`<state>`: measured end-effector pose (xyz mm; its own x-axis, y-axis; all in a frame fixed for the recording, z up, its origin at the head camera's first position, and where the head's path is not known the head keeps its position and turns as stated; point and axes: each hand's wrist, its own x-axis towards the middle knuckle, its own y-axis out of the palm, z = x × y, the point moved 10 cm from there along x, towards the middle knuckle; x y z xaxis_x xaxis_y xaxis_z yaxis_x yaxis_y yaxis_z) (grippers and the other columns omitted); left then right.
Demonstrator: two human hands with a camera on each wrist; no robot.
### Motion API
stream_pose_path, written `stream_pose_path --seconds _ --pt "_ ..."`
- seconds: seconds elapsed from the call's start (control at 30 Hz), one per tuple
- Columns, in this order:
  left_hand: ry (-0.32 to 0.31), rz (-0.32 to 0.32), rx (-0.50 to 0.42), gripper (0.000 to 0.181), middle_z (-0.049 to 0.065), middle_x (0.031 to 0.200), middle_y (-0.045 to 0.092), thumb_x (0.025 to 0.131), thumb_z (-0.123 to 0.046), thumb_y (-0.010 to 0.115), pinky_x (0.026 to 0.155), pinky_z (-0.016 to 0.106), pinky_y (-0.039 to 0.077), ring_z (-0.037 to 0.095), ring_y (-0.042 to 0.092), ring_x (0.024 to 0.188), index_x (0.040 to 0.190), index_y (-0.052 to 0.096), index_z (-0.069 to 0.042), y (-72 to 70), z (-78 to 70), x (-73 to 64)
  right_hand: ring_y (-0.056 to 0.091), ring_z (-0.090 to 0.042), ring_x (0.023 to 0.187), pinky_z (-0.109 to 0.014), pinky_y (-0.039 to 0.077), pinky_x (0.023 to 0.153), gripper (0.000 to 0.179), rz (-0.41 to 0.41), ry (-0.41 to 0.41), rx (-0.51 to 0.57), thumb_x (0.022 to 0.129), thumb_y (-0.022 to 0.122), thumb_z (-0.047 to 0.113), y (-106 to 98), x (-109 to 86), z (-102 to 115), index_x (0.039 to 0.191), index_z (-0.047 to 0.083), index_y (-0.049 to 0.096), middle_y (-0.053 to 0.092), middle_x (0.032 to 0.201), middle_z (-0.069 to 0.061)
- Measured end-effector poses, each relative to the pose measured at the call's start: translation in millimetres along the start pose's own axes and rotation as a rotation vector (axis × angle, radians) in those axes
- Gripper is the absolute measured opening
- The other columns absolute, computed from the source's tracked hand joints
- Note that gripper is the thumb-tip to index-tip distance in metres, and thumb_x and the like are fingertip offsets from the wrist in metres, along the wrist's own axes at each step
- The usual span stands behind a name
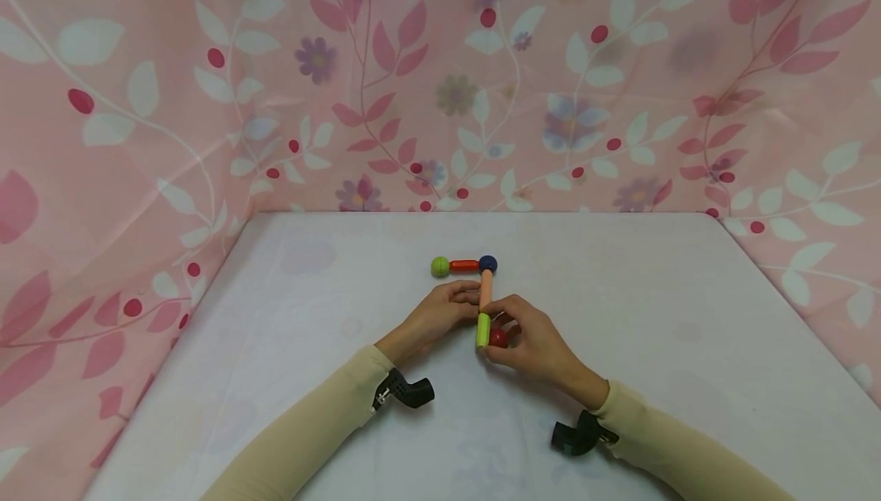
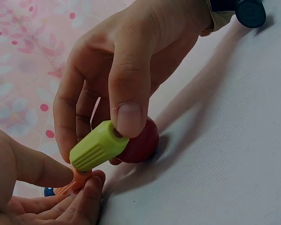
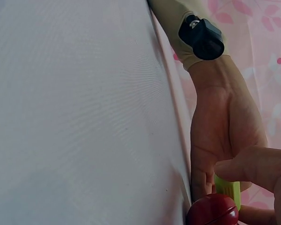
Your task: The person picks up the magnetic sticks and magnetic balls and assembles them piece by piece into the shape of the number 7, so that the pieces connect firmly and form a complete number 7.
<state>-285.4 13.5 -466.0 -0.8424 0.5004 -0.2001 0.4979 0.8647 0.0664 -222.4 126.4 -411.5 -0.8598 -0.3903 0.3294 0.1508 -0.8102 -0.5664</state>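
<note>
My right hand [image 1: 540, 340] pinches a yellow-green ribbed rod [image 1: 484, 330] between thumb and fingers. A dark red ball [image 1: 499, 338] sits close beside that rod, under the hand; whether the fingers hold it I cannot tell. My left hand [image 1: 437, 316] pinches an orange rod [image 2: 77, 182], whose near end meets the yellow-green rod. In the head view the orange rod's far end reaches a dark blue ball [image 1: 488, 264]. From that ball a red rod [image 1: 464, 265] runs left to a green ball [image 1: 440, 266]. The right wrist view shows the red ball [image 3: 212, 211] close up, a groove across it.
The pieces lie on a table with a white cloth [image 1: 330, 271]. A pink floral curtain [image 1: 454, 95] hangs behind it and at both sides. Black wrist cameras [image 1: 411, 392] stick out from both beige sleeves [image 1: 330, 417], low over the table.
</note>
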Motion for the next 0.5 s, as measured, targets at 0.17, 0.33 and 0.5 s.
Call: stream_pose_path --seconds 0.17,0.33,0.5 --pt "0.004 0.005 -0.004 0.049 0.014 0.131 0.067 0.099 0.001 0.061 0.102 0.037 0.050 0.024 0.063 0.116 0.147 0.052 0.002 0.5 0.1 -0.1 0.067 -0.023 0.094 -0.038 0.059 0.077 0.051 -0.008 -0.001 -0.010 0.079 0.089 -0.001 0.0 -0.4 0.2 0.124 0.003 0.066 0.064 0.112 -0.004" --pt "-0.007 0.004 -0.014 0.049 0.013 0.132 0.066 0.099 0.000 0.062 0.103 0.038 0.050 0.024 0.063 0.117 0.147 0.052 0.002 0.0 1.6 -0.1 0.068 -0.023 0.095 -0.038 0.059 0.078 0.051 -0.008 0.000 -0.017 0.080 0.089 0.000 0.3 -0.8 -0.6 0.125 0.002 0.066 0.065 0.112 -0.005" --pt "0.000 0.004 -0.013 0.048 0.014 0.131 0.067 0.099 -0.001 0.062 0.103 0.038 0.050 0.024 0.063 0.118 0.147 0.052 0.002 -0.3 1.3 0.5 0.068 -0.022 0.094 -0.037 0.059 0.076 0.051 -0.009 -0.013 -0.020 0.080 0.089 0.000 0.4 -1.1 -0.2 0.125 0.001 0.065 0.065 0.112 -0.005"
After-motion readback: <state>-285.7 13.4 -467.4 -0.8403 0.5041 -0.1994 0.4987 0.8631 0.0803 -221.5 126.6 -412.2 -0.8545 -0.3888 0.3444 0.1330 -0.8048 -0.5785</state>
